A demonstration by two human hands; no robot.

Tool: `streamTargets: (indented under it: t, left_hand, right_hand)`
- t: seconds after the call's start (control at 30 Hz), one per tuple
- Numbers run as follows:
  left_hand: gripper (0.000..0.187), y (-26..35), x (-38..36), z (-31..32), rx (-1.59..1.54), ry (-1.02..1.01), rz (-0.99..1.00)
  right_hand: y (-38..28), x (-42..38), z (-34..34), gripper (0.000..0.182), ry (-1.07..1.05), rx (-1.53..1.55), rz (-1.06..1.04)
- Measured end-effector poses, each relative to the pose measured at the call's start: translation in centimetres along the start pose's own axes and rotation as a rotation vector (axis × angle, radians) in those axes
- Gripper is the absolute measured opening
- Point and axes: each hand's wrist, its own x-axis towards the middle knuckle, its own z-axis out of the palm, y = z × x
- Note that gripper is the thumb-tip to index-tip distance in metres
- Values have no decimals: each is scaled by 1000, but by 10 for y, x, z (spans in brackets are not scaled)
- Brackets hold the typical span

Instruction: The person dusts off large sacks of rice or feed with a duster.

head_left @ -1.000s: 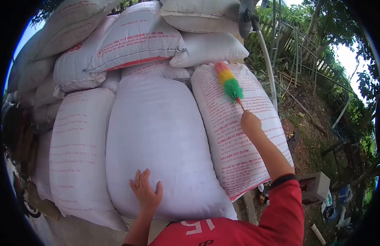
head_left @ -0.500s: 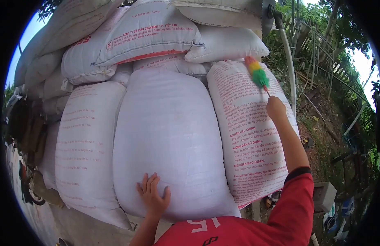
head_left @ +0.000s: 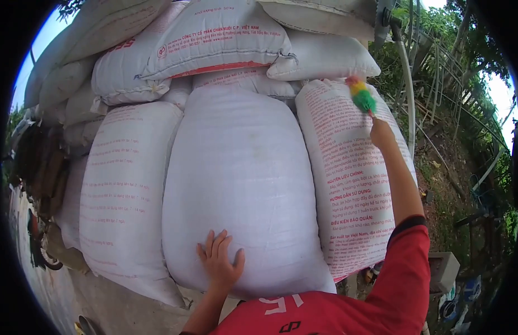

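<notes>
My right hand is closed round the thin handle of a duster with fluffy red, yellow and green bristles. The duster's head rests against the far end of the printed sack on the right, which carries rows of red text. Fingers spread, my left hand lies flat on the near part of the plain white sack in the middle. To its left is another full white sack with faint red lines of print.
Behind, more filled sacks are stacked higher, one with red company lettering. A grey pole rises at the right, beside plants and rough ground. A concrete block sits low on the right.
The sacks have shifted slightly right in view. My right hand still grips the duster over the right sack's far end. My left hand stays flat on the middle sack.
</notes>
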Motion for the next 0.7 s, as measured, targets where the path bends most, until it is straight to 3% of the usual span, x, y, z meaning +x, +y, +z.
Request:
streamTargets:
  t: [0.1,0.17,0.3,0.43,0.57,0.7]
  left_hand:
    - [35,0,0,0,9,-8,-17]
    - [34,-1,1,0,5,4,-18]
    - [33,-2,1,-1,-14,20,-18]
    - [33,-5,1,-1,3,36,-13]
    - [32,-7,1,-2,-21,33,-18]
    - [33,-7,2,-3,-20,22,-12]
  right_hand:
    - [-48,-31,-12,46,-54,-183,-9]
    - [-61,-51,-26,48,-114,-197,-133]
    - [-36,-53,-30,51,-32,-123,-301]
    - [-54,-97,-73,53,-172,-230,-289]
    - [-65,-158,-105,50,-443,-289,-387]
    - [-61,-175,-145,45,-350,-383,-411]
